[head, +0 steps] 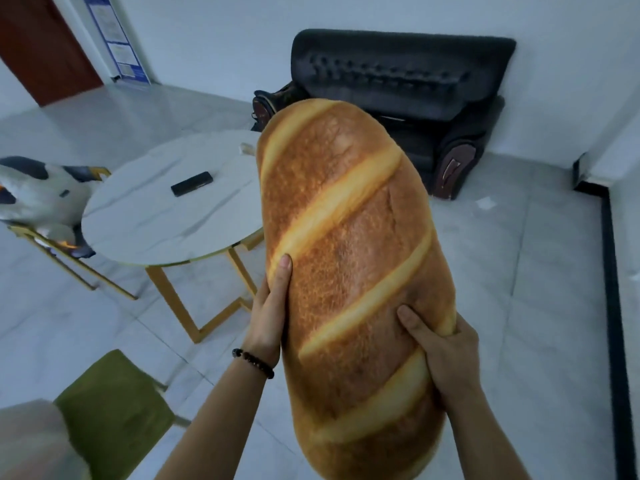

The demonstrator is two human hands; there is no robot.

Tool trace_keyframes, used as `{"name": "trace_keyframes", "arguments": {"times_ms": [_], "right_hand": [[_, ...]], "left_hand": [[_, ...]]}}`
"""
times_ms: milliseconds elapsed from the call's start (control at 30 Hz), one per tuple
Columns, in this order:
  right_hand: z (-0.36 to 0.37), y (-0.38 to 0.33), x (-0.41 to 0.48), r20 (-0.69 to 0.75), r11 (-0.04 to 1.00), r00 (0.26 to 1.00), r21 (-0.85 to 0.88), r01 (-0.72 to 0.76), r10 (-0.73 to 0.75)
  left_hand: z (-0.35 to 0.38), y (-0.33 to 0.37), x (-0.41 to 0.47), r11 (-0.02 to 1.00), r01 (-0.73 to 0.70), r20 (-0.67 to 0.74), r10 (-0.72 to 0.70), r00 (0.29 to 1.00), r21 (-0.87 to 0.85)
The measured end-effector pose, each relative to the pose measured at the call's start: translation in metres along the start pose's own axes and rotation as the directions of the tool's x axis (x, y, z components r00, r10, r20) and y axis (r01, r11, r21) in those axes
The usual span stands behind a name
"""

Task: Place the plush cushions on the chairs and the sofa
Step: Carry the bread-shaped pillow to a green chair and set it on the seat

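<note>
Both hands grasp the bread-shaped cushion (349, 258) at its lower half: left hand (268, 315) flat along the left edge, right hand (441, 348) with fingers pressed into the right edge. Cushion is held in the air, above the floor, its far end overlapping the black sofa (408, 81), with the round table (166, 209) to its left

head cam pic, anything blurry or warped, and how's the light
Head view: dim, cool, even light with no hard shadows; wide-angle bending shows in the curved floor lines and leaning walls; the bread cushion, left hand and right hand are fairly sharp; the green chair at lower left is smeared; a faint sheen lies on the round table.
</note>
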State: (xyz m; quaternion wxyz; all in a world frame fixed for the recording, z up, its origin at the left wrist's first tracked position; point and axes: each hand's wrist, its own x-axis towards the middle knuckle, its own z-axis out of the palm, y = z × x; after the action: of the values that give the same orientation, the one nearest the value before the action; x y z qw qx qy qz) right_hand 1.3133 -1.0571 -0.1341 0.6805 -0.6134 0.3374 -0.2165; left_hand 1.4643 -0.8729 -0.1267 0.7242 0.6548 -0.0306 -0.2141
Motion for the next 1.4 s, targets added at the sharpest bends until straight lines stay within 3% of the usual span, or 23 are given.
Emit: {"name": "trace_keyframes", "arguments": {"times_ms": [400, 700, 900, 1133, 1267, 1333, 1400], "right_hand": [[0.108, -0.101, 0.336, 0.132, 0.986, 0.990, -0.152, 0.062, -0.042], [0.208, -0.091, 0.579, 0.052, 0.953, 0.998, -0.302, -0.007, 0.023], [0.249, -0.092, 0.714, -0.050, 0.914, 0.994, -0.393, -0.104, 0.092], [0.268, -0.016, 0.853, -0.060, 0.871, 0.989, -0.467, -0.150, 0.138], [0.277, 0.060, 0.921, 0.014, 0.848, 0.998, -0.528, -0.043, 0.059], [0.275, 0.109, 0.951, 0.124, 0.797, 0.984, -0.603, -0.029, 0.130], [0.267, 0.147, 0.971, 0.219, 0.657, 0.947, -0.754, 0.011, 0.236]], "left_hand": [[0.061, 0.075, 0.296, 0.998, 0.003, -0.136, 0.006, 0.991, 0.062], [0.096, 0.050, 0.581, 0.981, 0.192, -0.061, -0.190, 0.980, 0.012], [0.127, 0.044, 0.739, 0.914, 0.391, -0.066, -0.386, 0.920, 0.108], [0.170, -0.026, 0.870, 0.870, 0.472, -0.024, -0.474, 0.880, 0.141], [0.185, -0.112, 0.932, 0.849, 0.487, -0.115, -0.473, 0.873, 0.206], [0.192, -0.162, 0.955, 0.839, 0.495, -0.107, -0.483, 0.869, 0.226], [0.200, -0.196, 0.964, 0.811, 0.531, -0.114, -0.520, 0.847, 0.245]]}}
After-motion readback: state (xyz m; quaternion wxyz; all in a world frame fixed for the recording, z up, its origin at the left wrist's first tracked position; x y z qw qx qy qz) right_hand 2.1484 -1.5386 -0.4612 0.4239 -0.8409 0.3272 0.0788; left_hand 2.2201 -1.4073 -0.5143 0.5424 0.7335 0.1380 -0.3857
